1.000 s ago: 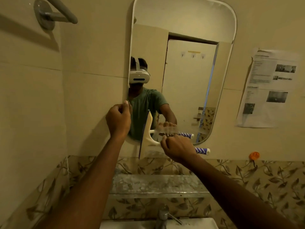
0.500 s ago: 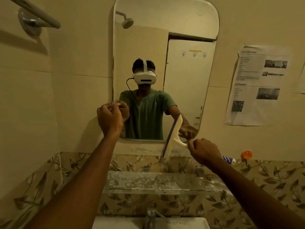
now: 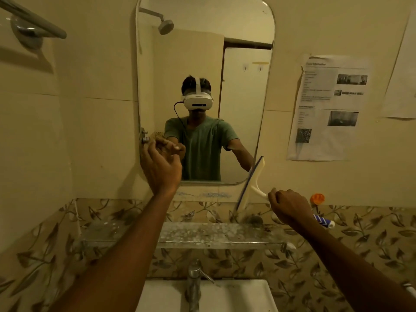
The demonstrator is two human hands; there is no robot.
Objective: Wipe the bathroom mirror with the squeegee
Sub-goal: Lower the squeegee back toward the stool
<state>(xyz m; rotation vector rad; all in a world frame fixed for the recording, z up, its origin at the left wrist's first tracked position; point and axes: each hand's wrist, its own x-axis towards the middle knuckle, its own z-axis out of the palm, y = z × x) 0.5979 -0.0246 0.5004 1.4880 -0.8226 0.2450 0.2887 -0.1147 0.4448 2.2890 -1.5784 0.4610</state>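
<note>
A tall rounded mirror (image 3: 202,52) hangs on the cream wall above a shelf. The squeegee (image 3: 251,185) is cream with a dark blue blade and a blue-and-white striped handle end. My right hand (image 3: 289,208) is shut on its handle. The blade stands nearly upright at the mirror's lower right corner, half off the glass over the wall. My left hand (image 3: 161,167) rests against the mirror's lower left edge with fingers curled; whether it grips the edge I cannot tell.
A speckled glass shelf (image 3: 191,235) runs below the mirror, above a tap (image 3: 193,280) and white basin (image 3: 225,296). A printed sheet (image 3: 328,106) is taped to the wall at right, an orange hook (image 3: 317,198) below it. A towel rail (image 3: 33,23) juts out upper left.
My right hand has drawn the squeegee rightward across the lower mirror to its right edge. My left hand stays at the mirror's left edge. The view has shifted right.
</note>
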